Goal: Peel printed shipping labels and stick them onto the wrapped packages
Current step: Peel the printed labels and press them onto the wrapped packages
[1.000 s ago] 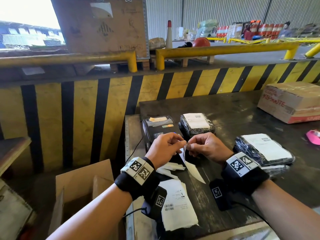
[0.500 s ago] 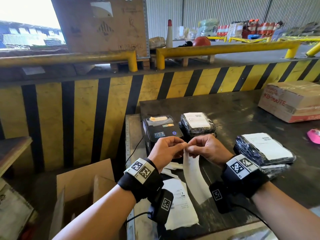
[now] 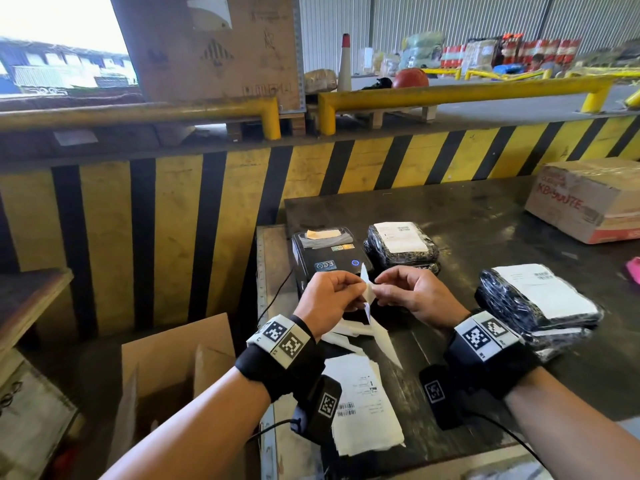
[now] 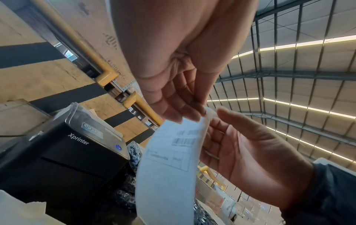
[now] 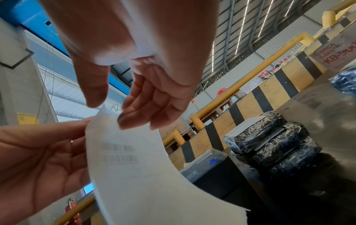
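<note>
1. While both hands work at chest height over the near left part of the dark table (image 3: pixel 485 216), I see the left hand (image 3: pixel 329 299) and the right hand (image 3: pixel 415 299) each pinching the top edge of one printed shipping label (image 4: pixel 169 159), fingertips almost touching.
2. From the left wrist view, the label hangs down from that pinch in a loose curve, barcode side facing the left palm; its lower end dangles free above the table.
3. I judge the step to be starting the peel at the top corner (whether the backing has actually split from the sticker I cannot tell).
4. Wrapped packages: one black-wrapped stack (image 3: pixel 401 247) sits just right of the label printer (image 3: pixel 329 258), another stack (image 3: pixel 540 306) lies right of the right hand. The top parcel of each already shows a white label.
5. Loose sheets (image 3: pixel 363 403) lie on the table under the left wrist.
6. Risks, as I read them:
   - Pulling both layers together would tear the corner instead of separating it.
   - Once the sticker is bare, the free tail could curl and stick to itself or to a finger.
   - Dropped low, it could catch on the loose sheets.
   - Laid crooked on lumpy wrap, it may crease across the barcode.
</note>
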### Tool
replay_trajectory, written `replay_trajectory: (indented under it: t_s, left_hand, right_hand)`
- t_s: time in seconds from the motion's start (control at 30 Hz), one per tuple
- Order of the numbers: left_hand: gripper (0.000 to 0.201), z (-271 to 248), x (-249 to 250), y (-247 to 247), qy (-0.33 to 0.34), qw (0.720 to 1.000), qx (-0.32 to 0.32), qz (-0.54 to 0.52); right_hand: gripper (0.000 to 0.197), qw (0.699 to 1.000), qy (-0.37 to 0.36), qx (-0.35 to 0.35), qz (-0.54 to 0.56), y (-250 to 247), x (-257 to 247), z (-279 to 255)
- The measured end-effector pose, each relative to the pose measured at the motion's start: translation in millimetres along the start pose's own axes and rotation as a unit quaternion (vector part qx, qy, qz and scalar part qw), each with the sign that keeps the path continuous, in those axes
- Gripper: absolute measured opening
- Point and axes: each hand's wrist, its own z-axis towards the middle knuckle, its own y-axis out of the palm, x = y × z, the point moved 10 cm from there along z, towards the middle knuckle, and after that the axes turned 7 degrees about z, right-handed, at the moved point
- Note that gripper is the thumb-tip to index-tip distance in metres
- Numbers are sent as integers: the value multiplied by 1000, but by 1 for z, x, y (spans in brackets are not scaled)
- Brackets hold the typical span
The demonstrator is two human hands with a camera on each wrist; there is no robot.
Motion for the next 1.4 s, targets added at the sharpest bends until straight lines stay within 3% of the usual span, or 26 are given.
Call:
replay_trajectory:
  t_s: [0.27, 0.43, 0.83, 1.07, 1.23, 1.33, 1.4]
  left_hand:
    - [10, 0, -2, -16, 32, 998, 34, 31]
    - [18, 3, -15, -33, 45, 992, 76, 89]
    - [16, 6, -91, -71, -38, 977, 139, 159]
    - [16, -10, -133, -136, -129, 954, 241, 122]
    - [18, -35, -162, -187, -201, 918, 319, 122]
    - [19, -50, -166, -209, -214, 903, 354, 119]
    - [19, -53, -163, -213, -206, 902, 357, 129]
  right_hand:
    - [11, 1000, -14, 9, -15, 13, 1, 8]
    - [12, 998, -5, 48, -39, 3, 10, 9]
    - [10, 986, 51, 147, -66, -60, 73, -4]
    - [10, 980, 47, 189, -44, -98, 98, 26]
    - [9, 975, 54, 212, -38, -130, 111, 53]
    - [14, 979, 44, 191, -51, -137, 107, 71]
    - [17, 990, 38, 123, -63, -119, 101, 83]
